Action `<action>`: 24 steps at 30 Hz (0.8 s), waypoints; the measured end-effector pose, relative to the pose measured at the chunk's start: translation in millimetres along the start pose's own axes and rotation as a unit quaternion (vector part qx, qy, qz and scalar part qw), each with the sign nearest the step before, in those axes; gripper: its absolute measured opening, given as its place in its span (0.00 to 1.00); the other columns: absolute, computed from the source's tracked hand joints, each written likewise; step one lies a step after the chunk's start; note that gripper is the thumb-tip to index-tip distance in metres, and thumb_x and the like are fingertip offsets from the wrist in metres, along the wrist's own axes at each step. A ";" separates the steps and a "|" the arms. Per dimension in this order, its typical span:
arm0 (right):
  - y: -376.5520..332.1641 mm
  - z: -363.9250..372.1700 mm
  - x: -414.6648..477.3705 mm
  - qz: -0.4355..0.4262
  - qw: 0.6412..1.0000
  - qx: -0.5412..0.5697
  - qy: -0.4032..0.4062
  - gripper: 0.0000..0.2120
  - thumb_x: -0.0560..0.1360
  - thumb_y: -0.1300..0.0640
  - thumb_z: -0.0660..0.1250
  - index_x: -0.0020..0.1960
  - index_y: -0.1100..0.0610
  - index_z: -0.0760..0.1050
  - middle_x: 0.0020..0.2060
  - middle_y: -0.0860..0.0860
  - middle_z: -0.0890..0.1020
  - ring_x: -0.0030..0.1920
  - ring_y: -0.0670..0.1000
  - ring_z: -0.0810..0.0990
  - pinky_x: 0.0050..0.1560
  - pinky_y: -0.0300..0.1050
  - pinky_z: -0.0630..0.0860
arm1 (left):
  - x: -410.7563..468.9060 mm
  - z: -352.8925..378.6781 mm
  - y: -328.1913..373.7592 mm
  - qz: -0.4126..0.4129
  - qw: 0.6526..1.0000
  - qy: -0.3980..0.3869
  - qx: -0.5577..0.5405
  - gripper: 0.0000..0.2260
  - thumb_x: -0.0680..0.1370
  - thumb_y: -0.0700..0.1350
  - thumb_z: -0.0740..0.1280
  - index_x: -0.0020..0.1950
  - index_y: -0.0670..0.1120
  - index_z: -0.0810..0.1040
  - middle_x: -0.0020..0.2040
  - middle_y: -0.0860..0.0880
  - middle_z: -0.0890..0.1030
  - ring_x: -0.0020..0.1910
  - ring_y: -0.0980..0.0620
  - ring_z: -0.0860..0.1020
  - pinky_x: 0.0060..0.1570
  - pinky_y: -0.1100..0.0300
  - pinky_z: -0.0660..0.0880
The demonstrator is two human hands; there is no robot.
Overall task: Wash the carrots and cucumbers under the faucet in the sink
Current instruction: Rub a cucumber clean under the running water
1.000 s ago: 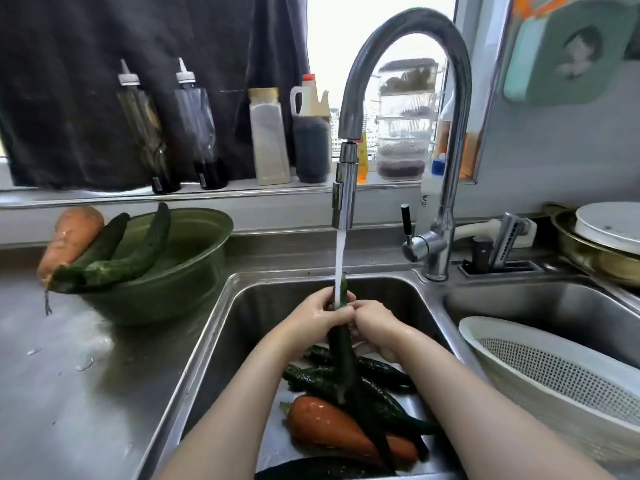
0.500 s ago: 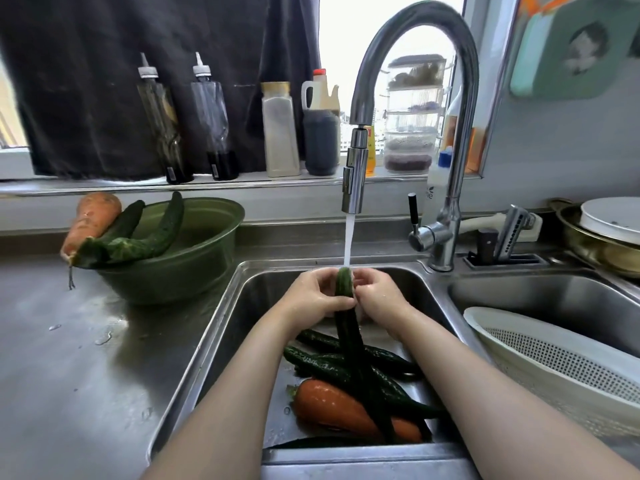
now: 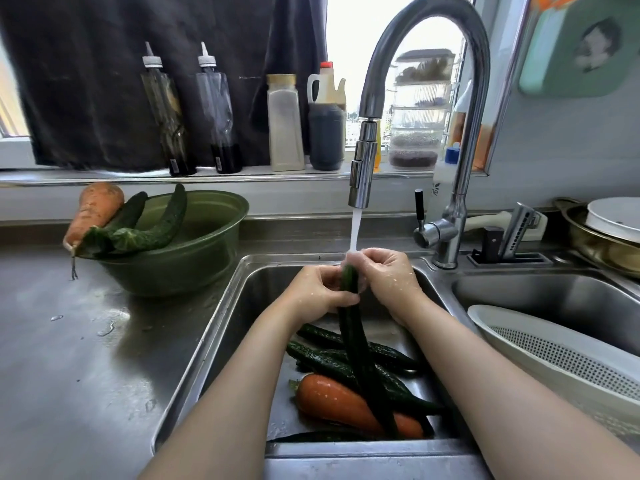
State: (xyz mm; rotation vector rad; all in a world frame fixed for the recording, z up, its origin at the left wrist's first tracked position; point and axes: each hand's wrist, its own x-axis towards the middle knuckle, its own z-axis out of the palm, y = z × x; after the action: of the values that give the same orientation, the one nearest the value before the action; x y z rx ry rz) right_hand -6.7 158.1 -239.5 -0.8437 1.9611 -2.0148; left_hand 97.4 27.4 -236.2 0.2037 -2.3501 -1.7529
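Observation:
A long dark cucumber (image 3: pixel 358 344) stands nearly upright in the sink (image 3: pixel 221 337). My left hand (image 3: pixel 317 292) grips its upper part and my right hand (image 3: pixel 384 275) curls round its tip, right under the water running from the faucet (image 3: pixel 362 168). On the sink floor lie several more cucumbers (image 3: pixel 322 358) and a wet carrot (image 3: pixel 332 401). On the counter to the left, a green bowl (image 3: pixel 194 258) carries a carrot (image 3: pixel 93 211) and two cucumbers (image 3: pixel 156 223) across its rim.
A white colander (image 3: pixel 554 355) leans in the right-hand basin. Bottles and jars line the windowsill behind the faucet. A knife sharpener (image 3: pixel 516 233) and a metal pot (image 3: pixel 602 244) with a white plate sit at the back right. Wet steel counter stretches on the left.
Both hands have slid up the cucumber to its tip, which now sits right in the water stream. The camera has shifted slightly.

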 end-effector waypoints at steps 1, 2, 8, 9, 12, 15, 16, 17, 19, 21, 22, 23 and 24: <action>0.7 0.7 0.5 0.018 1.000 0.013 0.006 0.10 0.79 0.55 0.72 0.41 0.58 0.85 0.38 0.61 0.86 0.36 0.53 0.81 0.39 0.48 0.78 | -0.8 -0.3 0.4 0.002 1.000 -0.009 -0.003 0.15 0.74 0.34 0.76 0.57 0.48 0.86 0.52 0.47 0.88 0.55 0.47 0.85 0.60 0.45 0.81; 0.7 0.6 1.3 0.036 0.999 0.025 0.014 0.10 0.79 0.54 0.72 0.41 0.57 0.84 0.38 0.59 0.86 0.36 0.54 0.82 0.39 0.48 0.79 | -1.6 -0.7 1.0 0.003 1.000 -0.018 -0.009 0.16 0.74 0.33 0.75 0.58 0.48 0.86 0.53 0.47 0.87 0.56 0.47 0.85 0.61 0.45 0.81; 5.7 -6.5 2.0 0.090 0.995 0.016 0.039 0.03 0.77 0.61 0.74 0.51 0.58 0.85 0.40 0.53 0.88 0.41 0.52 0.86 0.39 0.45 0.82 | -0.7 4.7 2.8 0.037 0.998 -0.043 -0.024 0.15 0.77 0.33 0.72 0.60 0.47 0.84 0.56 0.44 0.86 0.58 0.45 0.84 0.61 0.46 0.80; 8.0 -6.8 1.9 0.103 0.994 0.036 0.028 0.07 0.77 0.64 0.74 0.55 0.60 0.84 0.43 0.54 0.88 0.43 0.52 0.87 0.39 0.43 0.82 | 0.8 7.9 2.0 0.042 0.998 -0.036 -0.022 0.13 0.78 0.34 0.71 0.60 0.46 0.83 0.55 0.44 0.86 0.57 0.45 0.85 0.59 0.48 0.81; 11.3 -7.7 1.1 0.131 0.989 0.070 0.001 0.15 0.77 0.68 0.72 0.60 0.56 0.81 0.50 0.51 0.87 0.46 0.51 0.86 0.34 0.38 0.79 | 5.5 24.4 -1.5 0.052 0.998 0.023 -0.011 0.06 0.82 0.39 0.68 0.57 0.46 0.81 0.52 0.46 0.86 0.53 0.49 0.85 0.52 0.56 0.81; 14.7 -10.7 -2.4 0.173 0.985 -0.013 -0.005 0.08 0.79 0.58 0.72 0.58 0.55 0.82 0.38 0.52 0.84 0.29 0.48 0.79 0.27 0.39 0.75 | 16.1 37.0 -4.2 0.036 0.991 0.125 -0.001 0.07 0.85 0.46 0.63 0.57 0.45 0.78 0.49 0.47 0.83 0.48 0.49 0.81 0.52 0.53 0.79; 18.7 -11.3 -2.2 0.183 0.982 -0.046 -0.018 0.06 0.79 0.58 0.71 0.57 0.55 0.82 0.33 0.51 0.82 0.25 0.47 0.75 0.25 0.39 0.73 | 19.2 38.4 -3.2 0.025 0.987 0.158 -0.017 0.09 0.85 0.49 0.62 0.56 0.46 0.77 0.46 0.47 0.81 0.46 0.49 0.79 0.51 0.53 0.77; 21.3 -10.4 -2.4 0.187 0.979 -0.069 -0.037 0.06 0.80 0.61 0.69 0.56 0.54 0.82 0.30 0.50 0.80 0.24 0.47 0.73 0.24 0.39 0.71 | 22.5 38.0 -3.5 0.013 0.983 0.180 -0.044 0.11 0.85 0.53 0.61 0.54 0.47 0.76 0.44 0.47 0.79 0.45 0.48 0.78 0.50 0.52 0.76; 22.2 -4.9 -3.6 0.191 0.976 -0.083 -0.063 0.12 0.81 0.65 0.64 0.56 0.53 0.82 0.28 0.49 0.79 0.25 0.47 0.74 0.26 0.40 0.72 | 27.0 36.2 -4.7 -0.011 0.977 0.188 -0.103 0.15 0.84 0.58 0.61 0.50 0.47 0.75 0.41 0.46 0.78 0.43 0.46 0.77 0.49 0.49 0.76; 20.2 1.0 -4.8 0.199 0.973 -0.084 -0.078 0.12 0.83 0.61 0.61 0.55 0.52 0.83 0.35 0.51 0.84 0.32 0.49 0.81 0.34 0.43 0.79 | 27.0 38.6 -1.0 -0.042 0.969 0.183 -0.161 0.19 0.83 0.61 0.63 0.48 0.45 0.76 0.38 0.47 0.78 0.39 0.48 0.78 0.49 0.48 0.78; 18.9 2.9 -7.3 0.210 0.970 -0.090 -0.085 0.12 0.84 0.55 0.61 0.54 0.52 0.84 0.38 0.52 0.86 0.37 0.52 0.84 0.39 0.46 0.82 | 28.5 40.0 0.1 -0.054 0.961 0.191 -0.195 0.21 0.81 0.63 0.64 0.46 0.44 0.76 0.36 0.48 0.78 0.37 0.49 0.77 0.49 0.48 0.79; 17.6 4.8 -10.3 0.232 0.964 -0.091 -0.092 0.15 0.84 0.49 0.59 0.53 0.52 0.84 0.41 0.54 0.87 0.41 0.54 0.86 0.43 0.49 0.83 | 29.5 40.6 3.2 -0.060 0.951 0.202 -0.225 0.23 0.79 0.65 0.66 0.43 0.45 0.76 0.34 0.48 0.77 0.35 0.49 0.77 0.47 0.48 0.78; 19.0 5.9 -11.2 0.258 0.956 -0.087 -0.106 0.20 0.84 0.43 0.57 0.53 0.54 0.83 0.42 0.56 0.88 0.43 0.57 0.87 0.45 0.51 0.84 | 31.7 40.3 5.4 -0.058 0.943 0.213 -0.249 0.24 0.77 0.67 0.67 0.40 0.46 0.75 0.32 0.48 0.76 0.34 0.48 0.76 0.46 0.48 0.77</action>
State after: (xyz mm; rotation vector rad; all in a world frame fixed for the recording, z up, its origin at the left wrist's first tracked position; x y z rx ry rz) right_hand 1.0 157.1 -261.0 -0.4822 1.9921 -1.4146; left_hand 56.9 59.1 -239.6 0.5785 -1.5732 -2.0398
